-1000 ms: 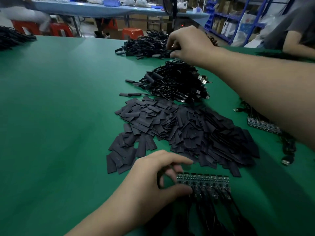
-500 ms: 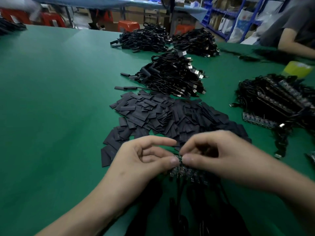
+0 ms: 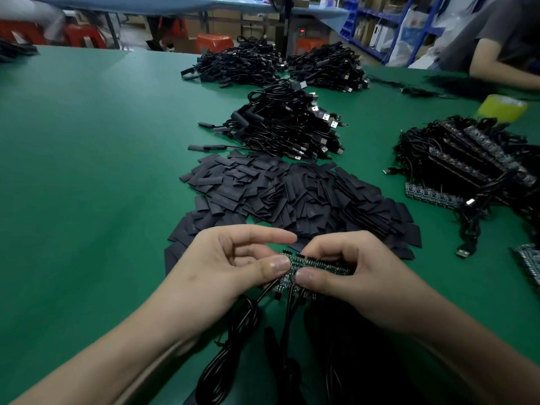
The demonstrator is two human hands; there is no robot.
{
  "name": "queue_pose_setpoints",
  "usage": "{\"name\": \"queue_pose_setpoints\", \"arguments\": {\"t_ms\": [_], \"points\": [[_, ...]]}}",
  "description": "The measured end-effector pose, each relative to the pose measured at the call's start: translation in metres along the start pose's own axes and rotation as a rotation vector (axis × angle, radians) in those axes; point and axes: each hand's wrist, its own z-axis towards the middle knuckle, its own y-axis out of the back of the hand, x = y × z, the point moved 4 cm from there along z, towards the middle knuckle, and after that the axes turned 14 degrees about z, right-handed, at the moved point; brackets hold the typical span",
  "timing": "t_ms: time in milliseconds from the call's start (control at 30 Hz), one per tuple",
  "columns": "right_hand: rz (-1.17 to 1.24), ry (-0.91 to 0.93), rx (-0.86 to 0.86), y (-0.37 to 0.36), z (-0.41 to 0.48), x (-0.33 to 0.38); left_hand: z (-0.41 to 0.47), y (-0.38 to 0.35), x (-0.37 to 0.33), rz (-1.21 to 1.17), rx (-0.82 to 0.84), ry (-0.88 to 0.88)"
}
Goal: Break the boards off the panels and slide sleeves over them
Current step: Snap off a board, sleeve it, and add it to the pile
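Panel (image 3: 321, 266): thin, stiff, brittle at scored joints. Left hand (image 3: 230, 267) pinches its end board; right hand (image 3: 347, 273) grips the rest. Best held close beside the joint.

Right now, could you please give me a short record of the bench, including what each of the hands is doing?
left hand: pinches the left end of the panel
right hand: grips the panel beside it, thumb on the near face
panel: held above the table, black cables hanging toward the person
sleeves: loose black pile just beyond the panel
cable heaps: three, farther back
stacked panels: at the right, with cables
tape roll: yellow-green, behind that stack
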Motion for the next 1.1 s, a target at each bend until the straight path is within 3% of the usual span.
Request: {"name": "queue_pose_setpoints", "arguments": {"t_ms": [100, 200, 300, 367, 467, 633, 767, 833, 967, 1100], "points": [[0.132, 0.003, 0.048, -0.002, 0.001, -0.001, 0.001, -0.002, 0.003, -0.122, 0.072, 0.039], [0.187, -0.055, 0.043, -0.002, 0.002, -0.004, 0.003, 0.002, 0.005, -0.205, 0.03, 0.054], [-0.151, -0.06, -0.04, -0.002, 0.001, -0.009, 0.003, 0.01, 0.001, -0.199, -0.097, -0.025], [-0.391, 0.108, -0.149, -0.008, -0.003, 0.0, 0.002, 0.013, -0.002, -0.144, -0.162, -0.128], [-0.451, 0.346, -0.193, -0.025, -0.004, 0.013, 0.0, 0.012, -0.006, 0.046, -0.228, -0.293], [0.047, 0.237, -0.165, -0.031, -0.004, 0.014, 0.0, 0.016, -0.009, 0.236, -0.27, -0.344], [0.455, 0.299, -0.164, -0.001, -0.007, 0.038, 0.004, 0.049, -0.008, 0.958, -0.612, -0.345], [0.532, 0.344, -0.171, 0.024, -0.01, 0.051, 0.011, 0.06, -0.001, 1.135, -0.613, -0.261], [0.29, 0.22, -0.211, 0.053, -0.014, 0.051, 0.02, 0.069, 0.013, 1.188, -0.546, -0.097], [-0.074, 0.005, -0.173, 0.039, -0.008, 0.024, 0.02, 0.072, 0.011, 1.243, -0.633, -0.106]]}}
